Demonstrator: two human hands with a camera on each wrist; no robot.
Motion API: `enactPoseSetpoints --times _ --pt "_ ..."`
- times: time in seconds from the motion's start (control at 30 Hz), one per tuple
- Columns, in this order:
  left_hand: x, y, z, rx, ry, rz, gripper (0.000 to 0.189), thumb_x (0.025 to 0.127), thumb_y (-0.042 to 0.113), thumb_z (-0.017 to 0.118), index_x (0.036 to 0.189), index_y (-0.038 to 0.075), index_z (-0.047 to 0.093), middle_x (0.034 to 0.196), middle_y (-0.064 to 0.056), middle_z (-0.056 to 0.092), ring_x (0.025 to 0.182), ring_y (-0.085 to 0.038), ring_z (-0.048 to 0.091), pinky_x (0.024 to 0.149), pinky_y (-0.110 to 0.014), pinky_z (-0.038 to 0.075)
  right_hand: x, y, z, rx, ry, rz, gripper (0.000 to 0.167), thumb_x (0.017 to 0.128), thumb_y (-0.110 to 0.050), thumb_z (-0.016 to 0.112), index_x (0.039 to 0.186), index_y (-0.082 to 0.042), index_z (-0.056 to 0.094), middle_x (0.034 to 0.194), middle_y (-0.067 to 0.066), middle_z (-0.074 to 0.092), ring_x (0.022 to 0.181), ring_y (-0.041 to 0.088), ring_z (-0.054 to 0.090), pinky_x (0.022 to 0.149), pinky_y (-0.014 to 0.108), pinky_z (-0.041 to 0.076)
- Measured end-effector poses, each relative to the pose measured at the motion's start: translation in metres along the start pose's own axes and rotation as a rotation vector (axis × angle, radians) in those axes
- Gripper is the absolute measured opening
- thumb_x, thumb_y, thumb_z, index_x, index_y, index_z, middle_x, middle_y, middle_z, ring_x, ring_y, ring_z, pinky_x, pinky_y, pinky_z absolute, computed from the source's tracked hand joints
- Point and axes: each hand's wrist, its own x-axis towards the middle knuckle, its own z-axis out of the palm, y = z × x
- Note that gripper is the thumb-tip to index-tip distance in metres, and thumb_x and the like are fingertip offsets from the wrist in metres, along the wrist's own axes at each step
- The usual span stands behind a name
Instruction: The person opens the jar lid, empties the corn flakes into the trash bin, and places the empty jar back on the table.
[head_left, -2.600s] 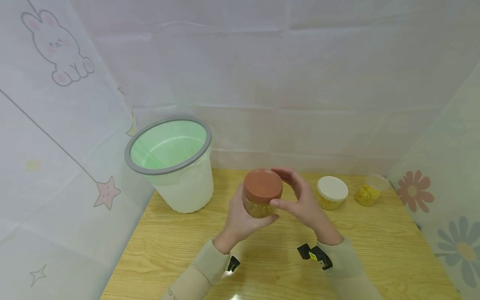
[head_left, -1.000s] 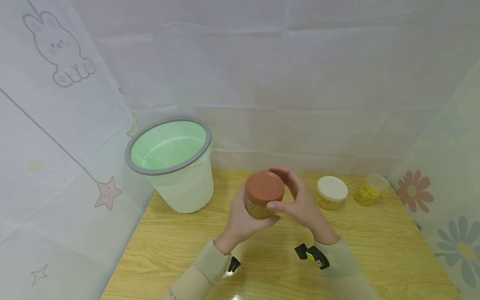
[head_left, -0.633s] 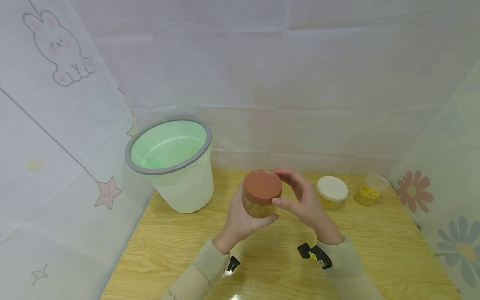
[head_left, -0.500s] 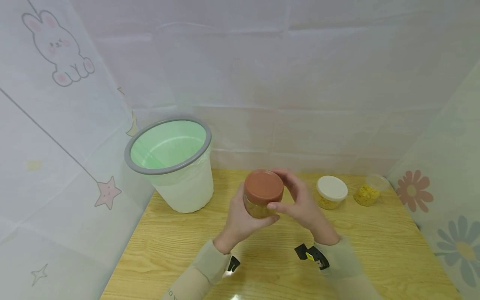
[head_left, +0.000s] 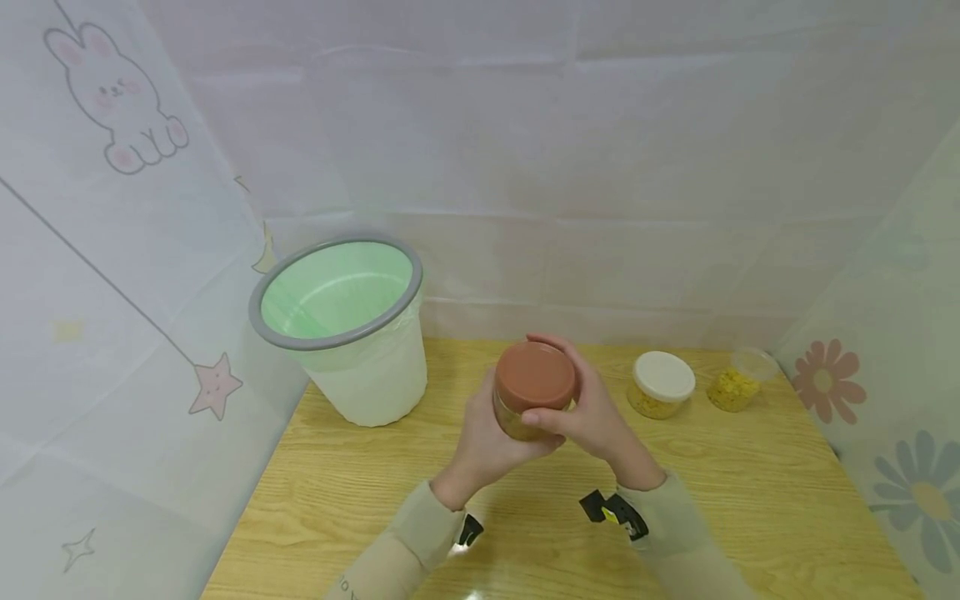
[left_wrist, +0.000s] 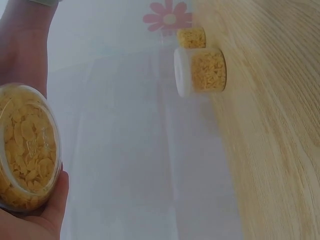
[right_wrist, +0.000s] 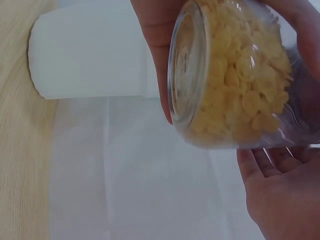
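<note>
A clear jar (right_wrist: 245, 75) of small yellow flake-like pieces is held above the table, tilted a little. Its reddish-brown screw lid (head_left: 536, 375) sits on top. My left hand (head_left: 483, 433) grips the jar's body from the left, thumb across its near side. My right hand (head_left: 592, 421) curls round the lid from the right, thumb at the near rim and fingers at the far side. In the left wrist view the jar's base (left_wrist: 30, 145) faces the camera, with the flakes pressed against it.
Back left stands a bin (head_left: 375, 375) with a grey rim and green inside. To the right are a white-lidded tub (head_left: 663, 379) of yellow bits and a smaller clear container (head_left: 735, 390), its see-through lid tipped up. Printed cloth walls surround the wooden table (head_left: 337, 517).
My right hand has shifted back and forth round the lid, and now lies further left. The jar has moved slightly right and nearer. The tubs and bin have not moved.
</note>
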Motion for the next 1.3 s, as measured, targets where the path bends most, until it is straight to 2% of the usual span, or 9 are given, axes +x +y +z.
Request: enactPoseSetpoints --times 0.1,0.2,0.4,0.53,0.77,0.93,1.1,1.3 --pt "0.0 0.0 0.0 0.014 0.011 -0.002 0.093 0.069 0.019 0.093 0.148 0.024 0.043 0.132 0.002 0.06 0.115 -0.022 0.06 0.095 -0.042 0.052 -0.002 0.002 -0.004 0.016 0.0 -0.008 0.086 0.083 -0.026 0.087 0.152 -0.005 0.04 0.137 0.01 0.057 0.125 0.026 0.054 0.104 0.036 0.044" --pt "-0.001 -0.001 -0.001 0.032 0.03 -0.009 0.093 0.068 0.021 0.094 0.147 0.025 0.044 0.131 0.003 0.061 0.114 -0.022 0.061 0.094 -0.041 0.052 -0.002 0.004 -0.009 0.024 0.003 -0.05 0.083 0.085 -0.026 0.086 0.149 0.0 0.041 0.139 0.015 0.054 0.128 0.027 0.051 0.11 0.036 0.038" --pt "0.001 0.0 -0.004 0.048 0.05 0.01 0.095 0.068 0.019 0.094 0.148 0.023 0.044 0.132 0.001 0.061 0.114 -0.022 0.061 0.095 -0.042 0.052 -0.002 0.003 -0.02 0.019 0.002 -0.128 0.062 0.088 -0.009 0.081 0.137 0.009 0.049 0.136 0.021 0.054 0.13 0.029 0.05 0.113 0.04 0.036" --pt "0.002 0.001 -0.005 0.041 0.052 0.031 0.096 0.067 0.015 0.094 0.148 0.02 0.043 0.131 -0.002 0.062 0.112 -0.023 0.062 0.094 -0.043 0.052 -0.002 0.002 -0.022 -0.002 -0.009 -0.148 0.056 0.088 -0.002 0.078 0.136 0.009 0.052 0.134 0.02 0.057 0.13 0.028 0.051 0.113 0.041 0.036" --pt "0.002 0.001 -0.002 0.025 0.05 0.025 0.09 0.068 0.017 0.094 0.145 0.022 0.047 0.129 0.0 0.063 0.111 -0.022 0.062 0.093 -0.042 0.053 -0.002 0.005 -0.014 -0.014 -0.031 -0.117 0.072 0.085 -0.023 0.085 0.144 0.0 0.05 0.134 0.016 0.059 0.126 0.028 0.055 0.11 0.038 0.04" --pt "0.0 -0.001 0.001 0.002 0.024 0.005 0.086 0.071 0.018 0.092 0.144 0.024 0.047 0.129 0.001 0.062 0.111 -0.022 0.062 0.091 -0.041 0.054 -0.001 0.007 -0.004 -0.009 -0.039 -0.072 0.08 0.081 -0.02 0.089 0.148 -0.006 0.048 0.135 0.013 0.061 0.123 0.028 0.057 0.103 0.038 0.046" --pt "0.0 0.001 0.002 -0.014 0.005 0.003 0.09 0.071 0.014 0.092 0.147 0.022 0.044 0.131 0.0 0.06 0.114 -0.023 0.061 0.093 -0.041 0.054 0.0 0.006 0.0 0.017 -0.026 -0.062 0.08 0.082 -0.019 0.088 0.149 -0.005 0.047 0.134 0.013 0.061 0.122 0.028 0.058 0.101 0.039 0.048" --pt "0.0 0.001 0.002 0.012 0.009 -0.005 0.089 0.067 0.014 0.095 0.142 0.02 0.048 0.127 0.0 0.063 0.112 -0.022 0.062 0.093 -0.04 0.054 0.004 0.0 0.0 0.081 0.049 -0.129 0.081 0.083 -0.022 0.086 0.15 -0.001 0.045 0.135 0.019 0.059 0.123 0.031 0.057 0.103 0.04 0.046"
